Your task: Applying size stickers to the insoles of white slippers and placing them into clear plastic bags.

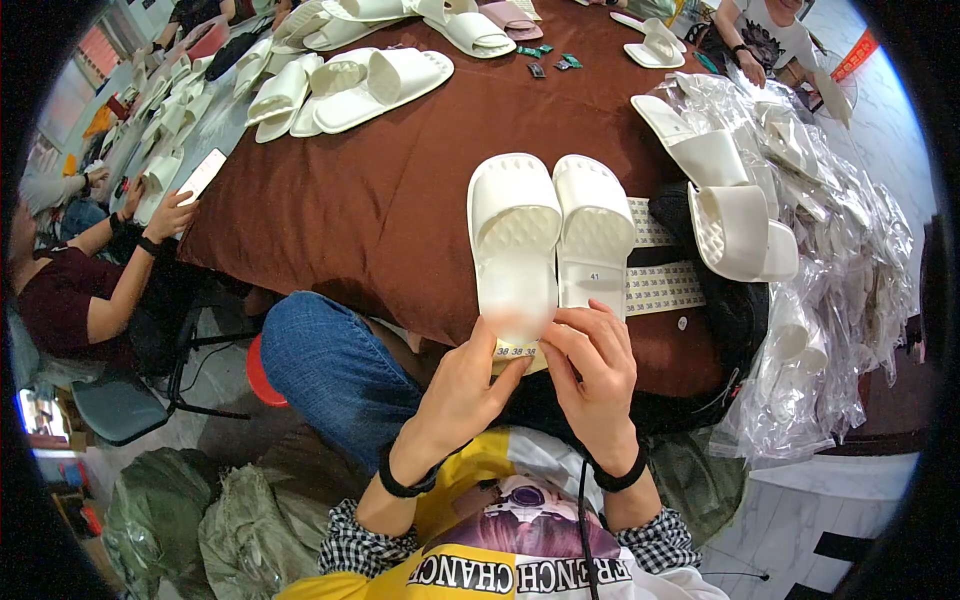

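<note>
Two white slippers lie side by side on the brown cloth in front of me, the left slipper point(514, 235) and the right slipper point(594, 225), heels toward me. A small printed label shows on the right slipper's insole; the left slipper's heel is blurred. Just below that heel, a small strip of label stickers point(517, 352) is pinched by my left hand point(462, 390), thumb and fingers closed on its left side. My right hand point(597, 370) is closed too, with thumb and index finger pinching the strip's right edge.
Sheets of printed stickers point(665, 288) lie right of the slippers, beside more white slippers point(735, 230) and a heap of plastic-bagged slippers point(800, 340). Other slippers point(380, 88) stand at the far left. A person point(80, 290) at left holds a phone point(203, 175); another person point(765, 45) is far right.
</note>
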`<action>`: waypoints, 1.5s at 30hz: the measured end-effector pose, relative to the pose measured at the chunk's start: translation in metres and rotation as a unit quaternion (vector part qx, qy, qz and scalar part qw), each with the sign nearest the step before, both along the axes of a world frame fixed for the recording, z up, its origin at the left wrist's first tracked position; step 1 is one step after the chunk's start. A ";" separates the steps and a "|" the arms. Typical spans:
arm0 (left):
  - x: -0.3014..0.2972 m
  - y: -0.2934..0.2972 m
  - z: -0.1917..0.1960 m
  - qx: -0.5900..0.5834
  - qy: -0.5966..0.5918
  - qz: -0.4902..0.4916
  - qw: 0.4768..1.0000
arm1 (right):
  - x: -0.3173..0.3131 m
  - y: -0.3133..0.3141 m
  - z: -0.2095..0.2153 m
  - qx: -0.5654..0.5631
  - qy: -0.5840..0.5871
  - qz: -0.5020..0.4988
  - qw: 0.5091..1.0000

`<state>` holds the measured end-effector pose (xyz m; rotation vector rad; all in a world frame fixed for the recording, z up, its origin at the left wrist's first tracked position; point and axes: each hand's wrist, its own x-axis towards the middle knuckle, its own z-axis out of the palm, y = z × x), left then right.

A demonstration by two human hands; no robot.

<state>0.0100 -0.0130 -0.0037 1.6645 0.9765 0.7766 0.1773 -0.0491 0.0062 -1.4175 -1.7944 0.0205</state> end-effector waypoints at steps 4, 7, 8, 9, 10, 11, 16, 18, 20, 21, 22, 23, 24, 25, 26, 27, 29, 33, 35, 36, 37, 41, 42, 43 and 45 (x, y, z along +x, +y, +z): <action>0.001 0.000 0.001 0.002 0.002 -0.001 1.000 | -0.001 0.001 0.000 0.006 0.001 0.003 1.000; 0.001 0.001 -0.001 0.008 -0.005 0.003 1.000 | -0.003 0.001 0.000 -0.008 0.043 -0.013 0.999; 0.001 0.001 -0.001 0.008 -0.004 0.005 1.000 | -0.002 0.001 -0.001 0.001 0.024 -0.007 1.000; 0.000 0.001 -0.002 0.009 -0.002 0.007 1.000 | -0.001 0.001 -0.002 0.010 0.006 -0.001 1.000; 0.001 0.001 -0.002 0.009 -0.002 0.008 1.000 | -0.001 0.002 -0.002 0.010 0.006 0.000 1.000; 0.001 0.001 -0.002 0.025 -0.007 0.005 1.000 | -0.001 0.002 -0.001 0.018 -0.003 -0.001 1.000; 0.002 0.001 -0.002 0.031 -0.019 0.003 0.999 | 0.000 0.001 -0.002 0.036 -0.043 0.001 0.998; 0.002 0.000 -0.002 0.006 -0.020 0.019 1.000 | -0.002 0.002 -0.002 0.045 -0.036 0.002 0.998; 0.001 0.000 -0.002 0.010 -0.011 0.020 1.000 | -0.003 0.004 -0.002 0.025 -0.006 0.005 1.000; 0.001 0.001 -0.002 0.013 -0.003 0.020 1.000 | -0.004 0.005 -0.001 0.006 0.024 0.007 1.000; 0.001 0.001 -0.002 0.013 -0.003 0.020 1.000 | -0.004 0.006 0.000 0.005 0.023 0.007 1.000; 0.001 0.001 -0.002 0.014 0.002 0.020 1.000 | -0.004 0.007 0.001 -0.008 0.042 0.009 0.999; 0.001 0.002 -0.002 0.015 0.007 0.021 1.000 | -0.004 0.008 0.001 -0.021 0.061 0.013 0.998; 0.001 0.002 -0.003 0.015 0.007 0.022 1.000 | -0.004 0.009 0.002 -0.021 0.061 0.014 0.998; 0.001 0.002 -0.003 0.029 -0.001 0.020 0.999 | -0.003 0.010 0.002 -0.029 0.059 0.020 0.998; 0.001 0.002 -0.004 0.043 -0.010 0.017 0.999 | -0.002 0.011 0.002 -0.038 0.058 0.025 0.997; 0.001 0.002 -0.004 0.030 -0.005 0.025 0.999 | -0.003 0.013 0.003 -0.041 0.048 0.028 0.998; -0.002 0.004 -0.003 0.008 0.007 0.033 0.999 | 0.000 0.020 0.010 -0.074 0.058 0.055 0.994; -0.002 0.005 -0.004 0.012 -0.001 0.044 0.999 | 0.001 0.027 0.015 -0.073 0.043 0.074 0.994; -0.001 0.005 -0.005 0.017 -0.009 0.052 0.998 | 0.002 0.031 0.018 -0.072 0.028 0.090 0.993; -0.001 0.006 -0.005 0.017 -0.010 0.053 0.998 | 0.002 0.032 0.019 -0.072 0.027 0.091 0.993; -0.004 0.008 -0.005 0.009 -0.037 0.071 0.997 | 0.001 0.036 0.022 -0.076 -0.007 0.132 0.988; -0.005 0.009 -0.005 0.008 -0.036 0.073 0.997 | 0.002 0.036 0.022 -0.086 0.013 0.139 0.986; -0.006 0.010 -0.006 0.006 -0.037 0.074 0.997 | 0.004 0.037 0.022 -0.088 0.012 0.140 0.986; -0.007 0.011 -0.005 -0.004 -0.027 0.059 0.998 | 0.009 0.041 0.020 -0.123 0.133 0.079 0.980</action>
